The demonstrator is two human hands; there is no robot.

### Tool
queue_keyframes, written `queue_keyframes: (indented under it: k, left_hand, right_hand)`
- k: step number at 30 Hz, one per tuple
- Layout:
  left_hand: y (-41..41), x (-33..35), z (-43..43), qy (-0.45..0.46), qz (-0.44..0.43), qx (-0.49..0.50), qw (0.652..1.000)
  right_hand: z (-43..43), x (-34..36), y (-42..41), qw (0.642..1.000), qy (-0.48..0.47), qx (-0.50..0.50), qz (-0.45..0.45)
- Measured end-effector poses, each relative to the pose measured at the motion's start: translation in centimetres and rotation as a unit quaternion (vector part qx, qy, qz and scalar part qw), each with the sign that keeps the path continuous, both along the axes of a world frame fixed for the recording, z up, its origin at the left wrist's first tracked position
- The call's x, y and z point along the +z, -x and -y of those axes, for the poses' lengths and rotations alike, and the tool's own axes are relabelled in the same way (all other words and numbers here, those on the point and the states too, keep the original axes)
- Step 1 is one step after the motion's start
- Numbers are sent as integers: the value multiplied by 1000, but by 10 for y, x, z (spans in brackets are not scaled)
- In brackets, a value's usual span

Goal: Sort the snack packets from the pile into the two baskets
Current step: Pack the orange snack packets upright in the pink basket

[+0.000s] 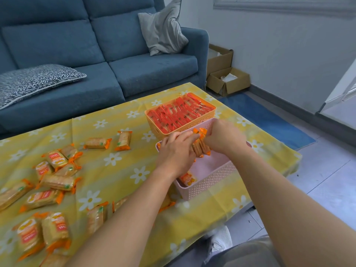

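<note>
Two hands (176, 151) (224, 139) on packets (201, 148), two baskets (210, 183) (154, 122)

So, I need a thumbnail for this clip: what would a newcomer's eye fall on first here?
The left hand and right hand meet mid-frame over the pink basket, with a row of packets between them. Just behind, the orange basket, packed with red packets, stands out. At left, the pile sprawls over the yellow daisy cloth.
</note>
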State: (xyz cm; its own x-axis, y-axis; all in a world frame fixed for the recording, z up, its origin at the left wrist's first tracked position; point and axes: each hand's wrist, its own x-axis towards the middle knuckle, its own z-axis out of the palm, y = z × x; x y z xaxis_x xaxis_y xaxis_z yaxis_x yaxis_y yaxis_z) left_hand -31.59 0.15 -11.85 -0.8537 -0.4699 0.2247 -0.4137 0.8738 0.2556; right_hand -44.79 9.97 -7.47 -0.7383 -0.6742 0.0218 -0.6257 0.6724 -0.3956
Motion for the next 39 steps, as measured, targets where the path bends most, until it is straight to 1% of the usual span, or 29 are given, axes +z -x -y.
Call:
queue_keyframes:
  k: [1, 3, 4, 5, 10, 13, 16, 19, 20, 22, 24, 25, 27, 29, 30, 32, 34, 36, 38, 39]
  left_hand:
    - [0, 0, 0, 0, 0, -1, 1000]
    - [2, 2, 0, -13, -6, 4, 1000]
    - [3, 3, 1, -24, -14, 11, 1000]
    - [3, 2, 2, -36, -26, 17, 999]
    - [4, 0, 4, -72, -72, 20, 995]
    - [3, 3, 3, -81, -73, 17, 994]
    - [3, 5, 6, -105, -62, 24, 992]
    - [9, 15, 11, -157, -43, 48, 985]
    - [13, 18, 12, -152, -30, 56, 986]
    - [22, 26, 10, -83, 2, 52, 995]
    - [31, 32, 5, -1, 33, 15, 999]
    - [35, 32, 2, 23, 50, -8, 998]
    - [43, 29, -2, 37, 83, -34, 995]
    - [45, 23, -2, 24, 101, -32, 994]
    - [45, 20, -1, 20, 105, -30, 994]
    - [43, 19, 2, 15, 111, -32, 993]
    - [40, 20, 4, 5, 114, -39, 993]
    - [36, 23, 5, -12, 112, -51, 992]
    - [29, 28, 4, -41, 84, -54, 994]
    - [25, 31, 2, -51, 61, -51, 996]
  right_hand:
    - [1, -1, -9, 998, -42, 33, 37]
    - [5, -15, -26, 974, -164, 101, 118]
    - [8, -22, -35, 960, -214, 126, 131]
    - [10, -28, -42, 952, -244, 140, 124]
    - [19, -33, -63, 958, -236, 146, 75]
    - [22, -27, -62, 955, -255, 146, 51]
    - [12, -3, -35, 953, -270, 126, 58]
    - [-11, 12, 2, 969, -231, 72, 51]
    - [-18, 12, 11, 977, -201, 53, 47]
    - [-23, 9, 21, 992, -123, 6, 28]
    - [-17, 0, 26, 998, -63, -27, -17]
    - [-11, -6, 27, 997, -43, -35, -45]
    - [-1, -18, 29, 996, -2, -39, -80]
    - [8, -32, 31, 995, 29, -30, -86]
    - [11, -36, 32, 996, 44, -27, -76]
    - [17, -41, 34, 997, 65, -25, -28]
    - [19, -42, 34, 997, 67, -18, 37]
    - [16, -38, 33, 995, 48, -10, 87]
    - [11, -34, 30, 994, 32, -10, 105]
    - [9, -32, 30, 995, 31, -11, 97]
